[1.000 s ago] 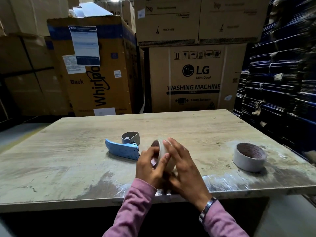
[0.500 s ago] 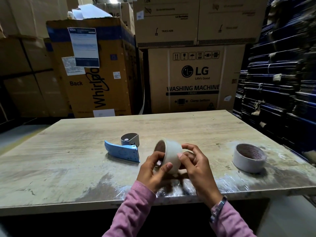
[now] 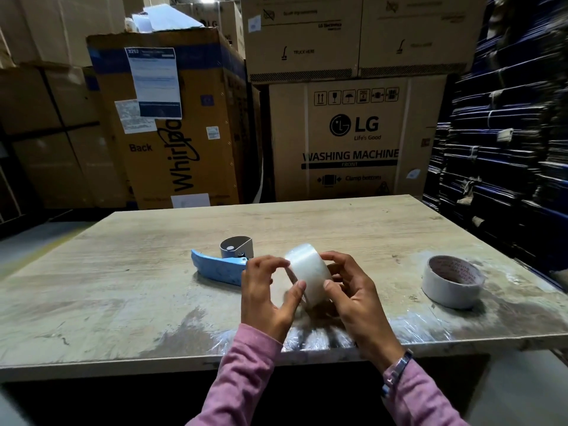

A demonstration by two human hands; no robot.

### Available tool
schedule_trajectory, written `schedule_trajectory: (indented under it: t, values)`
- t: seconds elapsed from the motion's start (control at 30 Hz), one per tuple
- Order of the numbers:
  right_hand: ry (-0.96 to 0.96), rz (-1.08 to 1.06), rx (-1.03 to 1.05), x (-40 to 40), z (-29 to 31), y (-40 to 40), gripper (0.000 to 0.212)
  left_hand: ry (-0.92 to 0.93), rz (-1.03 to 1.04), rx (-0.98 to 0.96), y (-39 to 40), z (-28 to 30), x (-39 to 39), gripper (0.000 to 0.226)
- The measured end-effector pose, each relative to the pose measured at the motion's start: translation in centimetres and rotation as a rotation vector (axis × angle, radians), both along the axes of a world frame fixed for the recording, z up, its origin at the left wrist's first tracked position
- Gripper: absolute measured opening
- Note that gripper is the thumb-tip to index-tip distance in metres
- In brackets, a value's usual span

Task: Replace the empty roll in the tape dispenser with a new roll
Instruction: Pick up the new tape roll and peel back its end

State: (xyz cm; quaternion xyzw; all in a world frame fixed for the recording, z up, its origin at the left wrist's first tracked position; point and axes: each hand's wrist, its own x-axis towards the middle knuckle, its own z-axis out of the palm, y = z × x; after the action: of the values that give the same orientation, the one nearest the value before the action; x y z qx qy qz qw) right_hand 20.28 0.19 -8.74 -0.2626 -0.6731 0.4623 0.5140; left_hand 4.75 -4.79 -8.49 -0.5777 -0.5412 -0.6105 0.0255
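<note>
Both hands meet just above the near edge of the bench (image 3: 92, 302), holding the new roll of clear tape (image 3: 309, 272) between them. The left hand (image 3: 267, 299) pinches the roll's left rim between thumb and fingertips, while the right hand (image 3: 356, 299) curls round its right side, thumb on the outer band and fingers behind. The roll is lifted clear of the bench, tilted, its core axis running roughly left to right between the two palms; whether a free tape end has been found cannot be told, as the left fingers are blurred. Crinkled plastic film (image 3: 319, 336) lies on the bench edge beneath the hands. Just beyond and to the left of the left hand lies the tape dispenser (image 3: 221, 265), on its side with its blue handle pointing left and its grey roll holder at the far end, near the roll. The left hand is therefore the nearer one to it, and the coming move is likely a short carry forward and left to seat the roll on that holder. Well apart on the right sits a second roll (image 3: 451, 281), white, flat on the bench with printed core showing. Behind the bench stand stacked cardboard appliance cartons (image 3: 350, 139).
</note>
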Motion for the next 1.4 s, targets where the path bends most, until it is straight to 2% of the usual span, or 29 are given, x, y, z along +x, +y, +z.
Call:
schedule_trajectory:
  t: [0.07, 0.23, 0.5, 0.63, 0.7, 0.83, 0.9, 1.0, 1.13, 1.2, 1.27, 1.3, 1.4]
  values:
    - [-0.029, -0.021, 0.059, 0.0, 0.0, 0.0, 0.041, 0.077, 0.023, 0.004, 0.1, 0.3, -0.2, 0.025]
    - [-0.079, -0.002, 0.099, -0.1, 0.0, -0.1, 0.048, 0.06, 0.071, -0.072, 1.0, 1.1, -1.3, 0.027]
    - [-0.118, 0.024, 0.148, -0.3, -0.1, -0.1, 0.051, -0.104, -0.023, -0.2, 1.2, 1.3, -2.4, 0.038]
    - [-0.144, 0.015, 0.197, -0.4, -0.1, -0.4, 0.051, -0.135, -0.144, -0.276, 0.9, 1.0, -1.8, 0.06]
    - [-0.184, -0.045, 0.255, -0.3, 0.0, -0.2, 0.044, -0.099, -0.149, -0.313, 0.7, 0.5, -1.7, 0.068]
    - [-0.199, -0.133, 0.282, -0.4, -0.2, 0.2, 0.031, -0.071, -0.166, -0.304, 0.4, -0.6, -2.2, 0.032]
    - [-0.147, -0.168, 0.275, -0.6, -0.4, 0.5, 0.033, -0.083, -0.185, -0.315, 0.5, -0.7, -2.5, 0.028]
    - [-0.073, -0.196, 0.105, -0.6, -0.5, 0.7, 0.036, -0.172, -0.262, -0.281, 0.1, -0.2, -2.4, 0.026]
    - [0.094, 0.035, -0.246, 0.0, 0.0, 0.9, 0.036, -0.368, -0.439, -0.224, -0.4, -0.2, -2.9, 0.037]
    - [0.075, 0.15, -0.28, 0.1, 0.2, 0.9, 0.048, -0.567, -0.555, -0.264, -0.4, 0.0, -3.1, 0.041]
    - [-0.006, 0.25, -0.265, 0.0, 0.3, 0.9, 0.06, -0.722, -0.628, -0.273, -0.4, 0.3, -3.4, 0.029]
    - [-0.036, 0.298, -0.25, 0.0, 0.4, 0.8, 0.058, -0.771, -0.653, -0.268, -0.4, 0.4, -3.5, 0.02]
    - [-0.07, 0.34, -0.192, 0.0, 0.7, 0.3, 0.06, -0.808, -0.656, -0.245, -0.3, 0.3, -3.7, 0.03]
